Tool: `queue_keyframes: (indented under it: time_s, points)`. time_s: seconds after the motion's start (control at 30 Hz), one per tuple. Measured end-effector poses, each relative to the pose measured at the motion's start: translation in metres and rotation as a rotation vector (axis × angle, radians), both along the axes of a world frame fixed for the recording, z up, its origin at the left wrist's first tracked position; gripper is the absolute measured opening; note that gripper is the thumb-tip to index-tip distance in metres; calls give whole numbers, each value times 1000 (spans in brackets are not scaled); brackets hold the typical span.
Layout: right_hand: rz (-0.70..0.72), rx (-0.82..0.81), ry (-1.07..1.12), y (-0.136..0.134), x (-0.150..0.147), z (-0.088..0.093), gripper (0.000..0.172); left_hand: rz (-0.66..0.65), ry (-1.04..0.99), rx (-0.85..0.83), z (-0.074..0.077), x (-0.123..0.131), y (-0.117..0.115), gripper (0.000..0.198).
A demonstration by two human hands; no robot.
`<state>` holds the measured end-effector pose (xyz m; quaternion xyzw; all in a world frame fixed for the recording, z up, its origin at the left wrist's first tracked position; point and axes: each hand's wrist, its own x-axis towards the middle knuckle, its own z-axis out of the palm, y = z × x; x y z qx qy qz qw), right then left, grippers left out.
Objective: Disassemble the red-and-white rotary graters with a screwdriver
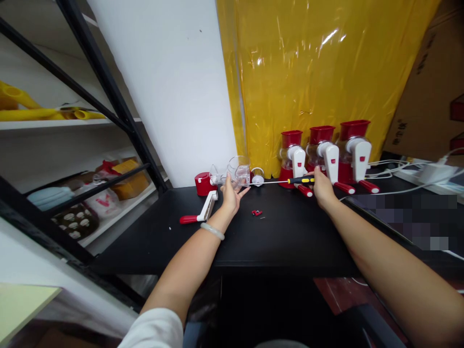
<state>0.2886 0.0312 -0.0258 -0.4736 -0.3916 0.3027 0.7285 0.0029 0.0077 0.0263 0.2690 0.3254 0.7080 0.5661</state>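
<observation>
My left hand is closed on a clear plastic grater housing, held just above the black table. In my right hand is a screwdriver with a yellow and black handle. Its long shaft points left, and the tip reaches the housing's right side; whether it touches a screw I cannot tell. Left of the housing stands a red hopper piece. A white crank with a red handle lies in front of it. Small red parts and a tiny screw-like piece lie between my arms.
Three assembled red and white rotary graters stand at the back right. A drum with a white end sits by the yellow-wrapped panel. White cables run at right. A black-framed shelf rises at left.
</observation>
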Motion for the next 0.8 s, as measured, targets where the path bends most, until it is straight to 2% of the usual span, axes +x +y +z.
queue_keyframes:
  time_s: [0.1, 0.2, 0.27, 0.33, 0.43, 0.5, 0.7, 0.8]
  points:
    - [32, 27, 26, 1, -2, 0, 43, 0, -7, 7, 1, -1, 0, 49]
    - [168, 40, 208, 2, -3, 1, 31, -4, -15, 5, 1, 0, -1, 49]
    - [229, 50, 267, 2, -1, 1, 29, -3, -24, -2, 1, 0, -1, 50]
    - [204, 34, 240, 2, 1, 0, 34, -1, -29, -9, 1, 1, -1, 51]
    - [60, -28, 91, 2, 2, -2, 50, 0, -17, -1, 1, 0, -1, 52]
    - [23, -36, 25, 1, 2, -2, 51, -6, -6, 10, 1, 0, -1, 52]
    - [171, 24, 217, -1, -4, 3, 29, -3, -6, 12, 0, 1, -1, 52]
    - [209, 39, 280, -1, -3, 4, 28, -4, 0, 13, 0, 1, -1, 49]
